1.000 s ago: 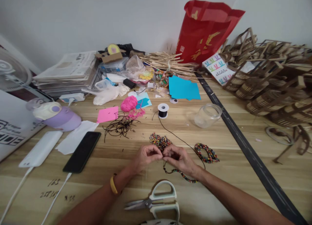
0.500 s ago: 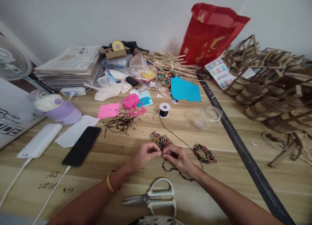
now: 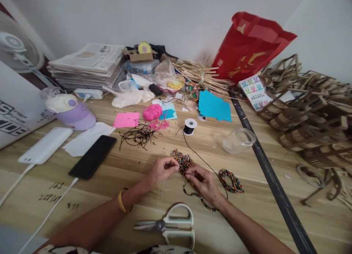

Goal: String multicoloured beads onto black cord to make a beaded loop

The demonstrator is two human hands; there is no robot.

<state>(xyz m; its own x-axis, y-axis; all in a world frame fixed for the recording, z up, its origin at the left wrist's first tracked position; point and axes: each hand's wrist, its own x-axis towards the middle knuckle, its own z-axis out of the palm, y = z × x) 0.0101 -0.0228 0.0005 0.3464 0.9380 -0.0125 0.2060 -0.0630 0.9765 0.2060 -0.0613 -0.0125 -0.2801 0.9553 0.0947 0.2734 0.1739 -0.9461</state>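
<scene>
My right hand (image 3: pixel 202 181) pinches the black cord between thumb and forefinger. From it hangs a string of small coloured beads (image 3: pixel 204 202), curving over the table below the palm. My left hand (image 3: pixel 164 169) is closed in a pinch at the left edge of a pile of loose multicoloured beads (image 3: pixel 181 159); whatever sits between its fingertips is too small to make out. The cord runs up to a white spool of black cord (image 3: pixel 189 127). A finished-looking coil of beads (image 3: pixel 231 181) lies right of my right hand.
White-handled scissors (image 3: pixel 176 222) lie near the front edge. A glass jar (image 3: pixel 238 141) stands at right, near woven baskets (image 3: pixel 308 136). Tangled black cord scraps (image 3: pixel 139 134), pink yarn (image 3: pixel 153 112), a phone (image 3: pixel 92 157) and a purple bottle (image 3: pixel 72 112) are to the left.
My fingertips have moved apart; they met at the cord before. My left hand has drawn slightly left and up to the bead pile, while my right keeps the cord. The view has tilted.
</scene>
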